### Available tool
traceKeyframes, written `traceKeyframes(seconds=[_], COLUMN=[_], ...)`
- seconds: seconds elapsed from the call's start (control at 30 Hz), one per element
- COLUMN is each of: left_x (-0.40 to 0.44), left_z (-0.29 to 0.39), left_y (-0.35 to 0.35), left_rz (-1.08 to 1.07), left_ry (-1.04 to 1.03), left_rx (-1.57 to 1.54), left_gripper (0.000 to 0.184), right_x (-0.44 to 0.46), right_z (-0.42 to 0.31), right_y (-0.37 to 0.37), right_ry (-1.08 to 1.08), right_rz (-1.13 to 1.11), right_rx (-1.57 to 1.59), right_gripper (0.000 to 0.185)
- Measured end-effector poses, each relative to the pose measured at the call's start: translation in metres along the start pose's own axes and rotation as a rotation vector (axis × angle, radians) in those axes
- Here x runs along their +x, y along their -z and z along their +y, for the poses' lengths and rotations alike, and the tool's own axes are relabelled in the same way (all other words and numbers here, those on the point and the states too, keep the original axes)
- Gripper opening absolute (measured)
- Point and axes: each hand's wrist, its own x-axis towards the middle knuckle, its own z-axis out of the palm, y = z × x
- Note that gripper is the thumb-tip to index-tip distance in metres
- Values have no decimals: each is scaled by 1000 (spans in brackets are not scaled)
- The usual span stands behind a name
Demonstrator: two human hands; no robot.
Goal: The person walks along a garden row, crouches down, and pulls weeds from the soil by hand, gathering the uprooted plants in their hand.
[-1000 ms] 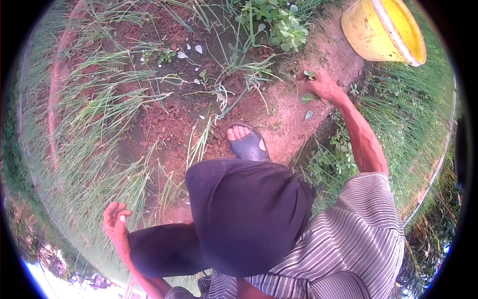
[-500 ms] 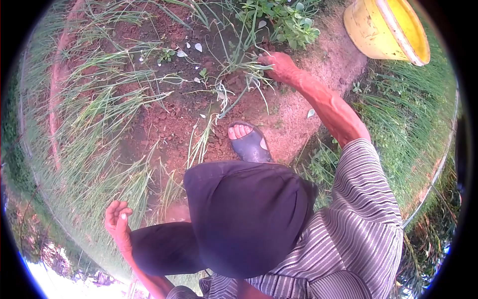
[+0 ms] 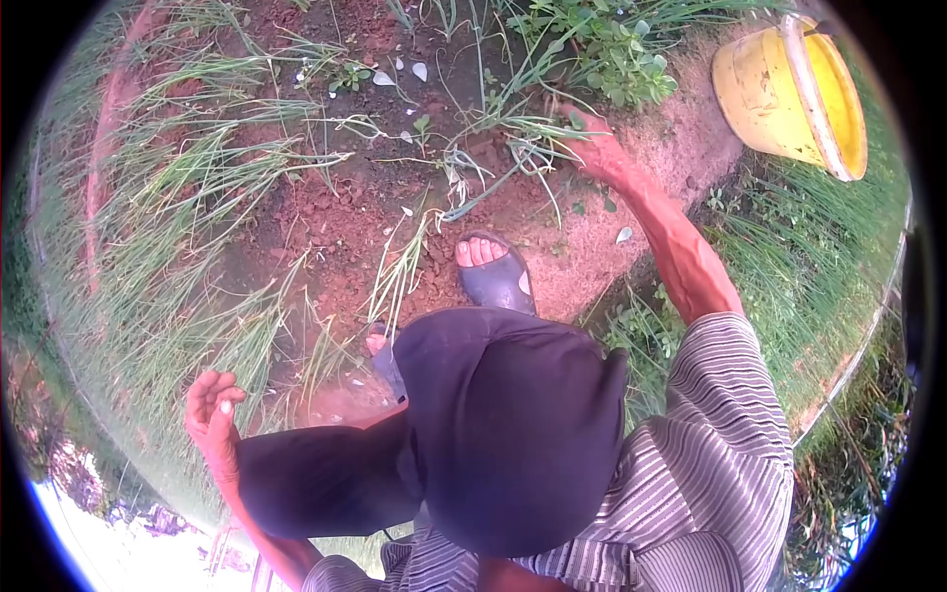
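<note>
My right hand (image 3: 595, 148) reaches down among the long green leaves of an onion-like plant (image 3: 513, 128) beside the bare soil path. Its fingers look curled in, partly covered by leaves and blurred, so what they hold cannot be made out. Just above it grows a round-leaved weed (image 3: 626, 74). Off to the left, my left hand (image 3: 212, 407) hangs in front of my knee, fingers loosely bent and apart, with nothing in them. A few pulled-looking pale-stemmed plants (image 3: 404, 266) lie by my sandalled foot (image 3: 493, 271).
A yellow bucket (image 3: 779, 94) with a pale rim leans at the upper right. Rows of thin green leaves (image 3: 197, 187) cover the left side, and more grass-like growth (image 3: 789, 247) fills the right. Small white petals (image 3: 419, 72) dot the reddish soil.
The view has shifted a little, and my second foot now shows beside the knee. My right hand stays at the plant; small loose leaves now appear near it. My left hand remains loosely bent.
</note>
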Motion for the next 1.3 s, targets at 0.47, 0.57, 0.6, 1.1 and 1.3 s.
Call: traceKeyframes(seconds=[0.47, 0.57, 0.6, 1.1, 1.3], left_x=[-4, -6, -8, -12, -12], left_z=[-2, -3, -4, -6, -5], left_y=[1, 3, 4, 9, 8], left_rz=[-11, -13, -15, -67, -45], left_ry=[-24, -26, -25, -11, 8], left_rx=[-28, -23, -19, -37, -26], left_gripper=[55, 56, 56, 50, 50], right_x=[12, 34, 33, 65, 81], right_z=[-19, 61, 50, -18, -7], right_y=[-43, -51, -39, -37, -52], right_ry=[58, 316, 169, 128, 123], right_rz=[-81, 109, 116, -45, 6], right_rx=[-465, -341, -237, -208, -235], right_gripper=[20, 27, 29, 34, 35])
